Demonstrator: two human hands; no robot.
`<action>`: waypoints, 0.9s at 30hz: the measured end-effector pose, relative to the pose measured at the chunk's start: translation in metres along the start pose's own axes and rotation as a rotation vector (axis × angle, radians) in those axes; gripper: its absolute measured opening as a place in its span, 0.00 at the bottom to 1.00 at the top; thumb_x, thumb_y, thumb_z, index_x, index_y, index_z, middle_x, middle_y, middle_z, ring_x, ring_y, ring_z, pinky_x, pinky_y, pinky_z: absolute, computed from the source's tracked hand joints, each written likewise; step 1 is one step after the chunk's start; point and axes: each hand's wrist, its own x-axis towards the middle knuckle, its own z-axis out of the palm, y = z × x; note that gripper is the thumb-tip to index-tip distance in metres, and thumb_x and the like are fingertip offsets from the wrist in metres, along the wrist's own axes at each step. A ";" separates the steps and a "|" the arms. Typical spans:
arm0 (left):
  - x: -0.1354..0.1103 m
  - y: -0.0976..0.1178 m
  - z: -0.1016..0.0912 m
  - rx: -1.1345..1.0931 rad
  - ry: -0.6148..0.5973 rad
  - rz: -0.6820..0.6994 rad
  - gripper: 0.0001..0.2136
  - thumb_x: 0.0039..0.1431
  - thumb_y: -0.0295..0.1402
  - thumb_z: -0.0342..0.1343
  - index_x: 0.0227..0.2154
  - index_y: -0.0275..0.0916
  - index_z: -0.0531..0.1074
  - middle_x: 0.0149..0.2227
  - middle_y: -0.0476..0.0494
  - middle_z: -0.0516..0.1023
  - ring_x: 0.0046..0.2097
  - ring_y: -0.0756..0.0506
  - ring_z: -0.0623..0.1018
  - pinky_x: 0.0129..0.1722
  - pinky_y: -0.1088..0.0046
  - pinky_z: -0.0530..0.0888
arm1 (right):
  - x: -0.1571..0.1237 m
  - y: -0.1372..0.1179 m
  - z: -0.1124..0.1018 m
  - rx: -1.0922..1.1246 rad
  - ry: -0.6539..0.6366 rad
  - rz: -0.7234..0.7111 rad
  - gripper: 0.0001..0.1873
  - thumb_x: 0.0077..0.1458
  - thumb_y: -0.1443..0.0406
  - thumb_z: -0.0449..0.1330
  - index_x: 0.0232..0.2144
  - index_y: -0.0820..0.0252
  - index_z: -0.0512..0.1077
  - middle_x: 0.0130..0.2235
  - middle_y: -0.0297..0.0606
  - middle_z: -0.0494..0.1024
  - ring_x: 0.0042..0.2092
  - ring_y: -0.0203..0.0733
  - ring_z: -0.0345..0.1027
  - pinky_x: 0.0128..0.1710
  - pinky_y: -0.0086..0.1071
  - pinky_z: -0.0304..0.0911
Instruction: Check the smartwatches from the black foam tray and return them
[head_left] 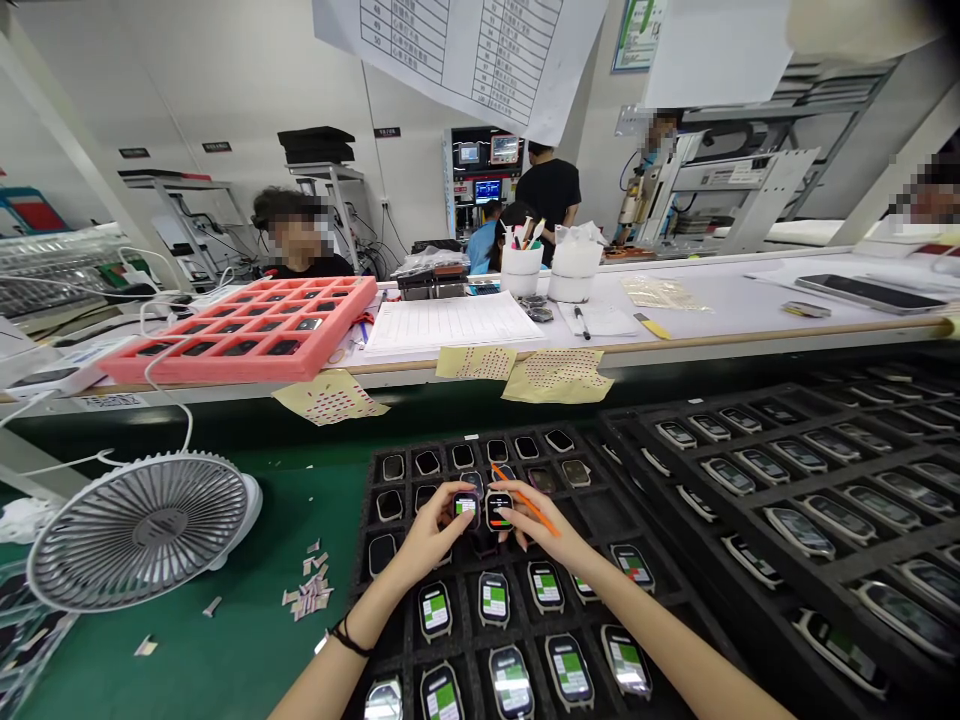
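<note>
Two closed grips shown: left hand [431, 535] on a smartwatch [466, 508], right hand [538, 526] on a second smartwatch [499, 510] and an orange stylus [534, 512], held above a black foam tray [463, 622].

Scene bright, light diffuse, direction unclear. Soft shadows under left hand [427, 530] and right hand [544, 530]. Glare streaks on watch screens [512, 683]. Strong wide-angle bowing toward edges; beam [82, 150] leans. Top right corner dark. Focus fairly sharp throughout. Mosaic blur on seated co-worker's head [296, 225].

The hanging paper chart [461, 50] is too small to read.
</note>
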 end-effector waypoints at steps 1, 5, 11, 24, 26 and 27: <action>0.000 -0.001 0.000 0.020 -0.001 0.005 0.14 0.60 0.38 0.51 0.48 0.41 0.65 0.46 0.42 0.72 0.44 0.44 0.72 0.40 0.69 0.69 | 0.000 -0.001 0.000 0.006 0.000 0.003 0.20 0.55 0.56 0.58 0.48 0.55 0.65 0.33 0.34 0.71 0.26 0.34 0.70 0.19 0.25 0.60; -0.001 -0.003 0.001 0.089 0.002 0.018 0.15 0.59 0.37 0.52 0.48 0.41 0.66 0.45 0.42 0.72 0.40 0.45 0.72 0.36 0.71 0.69 | 0.000 -0.004 0.001 0.001 -0.005 0.010 0.20 0.54 0.55 0.59 0.47 0.55 0.66 0.33 0.34 0.71 0.25 0.34 0.69 0.18 0.25 0.60; -0.001 -0.003 0.001 0.118 -0.016 0.011 0.14 0.59 0.38 0.51 0.48 0.42 0.66 0.43 0.44 0.72 0.37 0.46 0.71 0.35 0.71 0.68 | 0.000 -0.006 0.002 0.004 -0.019 0.007 0.20 0.54 0.55 0.58 0.47 0.55 0.66 0.32 0.34 0.71 0.27 0.36 0.70 0.18 0.24 0.59; -0.002 0.000 0.001 0.042 0.015 0.044 0.20 0.57 0.35 0.56 0.51 0.42 0.61 0.50 0.39 0.68 0.45 0.43 0.72 0.34 0.73 0.69 | 0.002 0.008 -0.001 0.059 0.000 -0.065 0.22 0.55 0.59 0.60 0.51 0.53 0.62 0.35 0.36 0.70 0.33 0.40 0.72 0.18 0.24 0.60; -0.002 0.002 0.000 0.003 0.016 0.038 0.17 0.59 0.36 0.54 0.51 0.41 0.62 0.51 0.39 0.68 0.49 0.42 0.71 0.38 0.71 0.70 | 0.003 0.009 -0.001 0.053 -0.001 -0.062 0.22 0.55 0.59 0.59 0.51 0.53 0.61 0.35 0.35 0.70 0.33 0.39 0.72 0.18 0.23 0.60; -0.002 0.003 0.000 -0.017 0.016 0.034 0.16 0.59 0.36 0.52 0.50 0.41 0.62 0.51 0.39 0.68 0.50 0.42 0.70 0.40 0.70 0.70 | 0.002 0.008 -0.001 0.049 -0.001 -0.057 0.22 0.55 0.59 0.59 0.51 0.54 0.61 0.34 0.35 0.70 0.33 0.39 0.72 0.18 0.23 0.60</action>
